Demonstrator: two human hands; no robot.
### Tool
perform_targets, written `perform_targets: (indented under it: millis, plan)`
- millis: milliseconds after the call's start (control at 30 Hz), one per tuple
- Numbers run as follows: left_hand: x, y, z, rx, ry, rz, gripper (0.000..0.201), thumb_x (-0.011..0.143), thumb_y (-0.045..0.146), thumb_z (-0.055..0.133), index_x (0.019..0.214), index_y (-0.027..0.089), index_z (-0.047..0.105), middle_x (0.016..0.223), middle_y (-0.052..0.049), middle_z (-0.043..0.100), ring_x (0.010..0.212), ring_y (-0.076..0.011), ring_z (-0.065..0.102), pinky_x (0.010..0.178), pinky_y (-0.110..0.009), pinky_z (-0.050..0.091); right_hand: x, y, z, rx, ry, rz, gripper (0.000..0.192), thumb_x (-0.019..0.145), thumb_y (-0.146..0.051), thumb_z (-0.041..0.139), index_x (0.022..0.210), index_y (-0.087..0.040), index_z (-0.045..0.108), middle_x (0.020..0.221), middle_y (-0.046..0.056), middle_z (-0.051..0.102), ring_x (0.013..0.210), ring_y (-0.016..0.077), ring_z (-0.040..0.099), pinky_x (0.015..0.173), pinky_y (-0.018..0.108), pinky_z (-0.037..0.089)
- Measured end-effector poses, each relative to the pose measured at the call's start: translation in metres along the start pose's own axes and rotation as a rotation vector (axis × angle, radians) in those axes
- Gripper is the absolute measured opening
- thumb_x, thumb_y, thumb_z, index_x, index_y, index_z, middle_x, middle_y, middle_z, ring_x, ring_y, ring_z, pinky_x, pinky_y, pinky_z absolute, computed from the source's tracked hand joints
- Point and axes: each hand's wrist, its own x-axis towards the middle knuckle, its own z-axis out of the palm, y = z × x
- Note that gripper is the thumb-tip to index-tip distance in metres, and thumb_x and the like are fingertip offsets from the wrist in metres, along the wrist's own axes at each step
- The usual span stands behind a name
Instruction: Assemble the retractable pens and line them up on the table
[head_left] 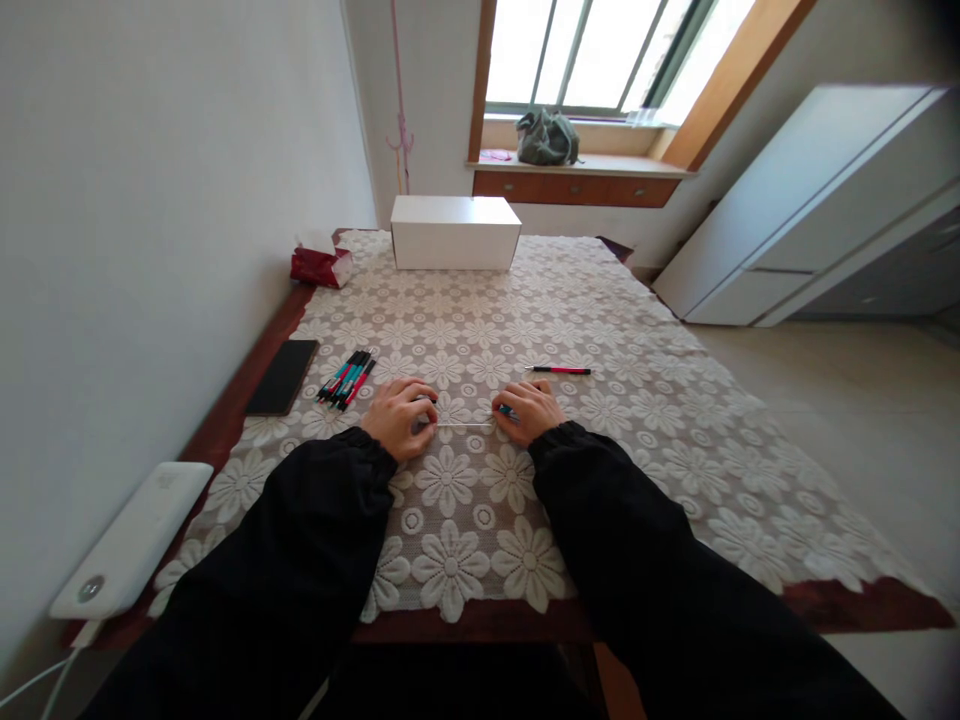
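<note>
My left hand (400,415) and my right hand (530,410) rest on the lace tablecloth (645,400), both curled shut. Between them stretches a thin pale refill (465,425), held at each end. A teal pen part (507,410) peeks from under my right fingers. What my left fingers enclose besides the refill's end is hidden. A bundle of several pens (346,379), red, teal and black, lies just left of my left hand. One red pen (559,371) lies alone beyond my right hand.
A black phone (283,376) lies at the table's left edge, a white device (127,540) nearer me. A white box (454,232) and a red tissue pack (321,262) stand at the far end. White cabinets (810,200) stand to the right.
</note>
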Motion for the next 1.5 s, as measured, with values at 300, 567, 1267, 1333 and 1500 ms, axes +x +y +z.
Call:
perform_targets:
  millis: [300, 567, 1267, 1333, 1500]
  plan:
    - [0.000, 0.001, -0.003, 0.000, 0.005, -0.031, 0.007, 0.080, 0.031, 0.069, 0.082, 0.025, 0.072, 0.118, -0.004, 0.071, 0.127, -0.0294, 0.053, 0.115, -0.053, 0.037, -0.001, 0.001, 0.001, -0.009, 0.000, 0.007, 0.009, 0.091, -0.027, 0.061, 0.090, -0.024, 0.070, 0.093, 0.003, 0.071, 0.089, 0.0194, 0.060, 0.087, 0.037, 0.028]
    - [-0.001, 0.003, -0.005, 0.028, -0.010, -0.029, 0.014, 0.070, 0.018, 0.067, 0.081, 0.025, 0.071, 0.118, -0.003, 0.070, 0.129, -0.0300, 0.052, 0.119, -0.054, 0.032, 0.000, -0.008, -0.004, 0.018, -0.021, -0.176, 0.015, 0.095, -0.027, 0.056, 0.089, -0.024, 0.070, 0.087, 0.002, 0.069, 0.086, 0.0177, 0.058, 0.087, 0.036, 0.029]
    - [-0.001, 0.004, -0.008, 0.047, -0.001, -0.030, 0.005, 0.068, 0.019, 0.068, 0.070, 0.024, 0.068, 0.117, -0.003, 0.070, 0.130, -0.0311, 0.050, 0.119, -0.055, 0.031, 0.000, -0.009, -0.001, 0.016, -0.022, -0.105, 0.014, 0.091, -0.026, 0.058, 0.082, -0.022, 0.068, 0.083, 0.001, 0.069, 0.083, 0.0177, 0.060, 0.085, 0.036, 0.030]
    - [-0.001, 0.003, -0.008, 0.046, -0.002, -0.032, 0.006, 0.068, 0.019, 0.068, 0.070, 0.024, 0.068, 0.117, -0.003, 0.070, 0.130, -0.0310, 0.050, 0.119, -0.055, 0.031, 0.000, -0.008, -0.002, 0.023, -0.009, -0.096, 0.012, 0.090, -0.025, 0.059, 0.082, -0.022, 0.068, 0.082, 0.001, 0.069, 0.083, 0.0178, 0.060, 0.085, 0.036, 0.030]
    - [-0.001, 0.002, -0.008, 0.040, 0.029, -0.035, 0.005, 0.070, 0.020, 0.067, 0.072, 0.024, 0.068, 0.117, -0.004, 0.070, 0.128, -0.0303, 0.052, 0.116, -0.052, 0.035, 0.000, -0.003, -0.004, 0.028, 0.082, 0.037, 0.011, 0.089, -0.024, 0.060, 0.083, -0.022, 0.068, 0.087, 0.002, 0.072, 0.084, 0.0185, 0.061, 0.085, 0.036, 0.030]
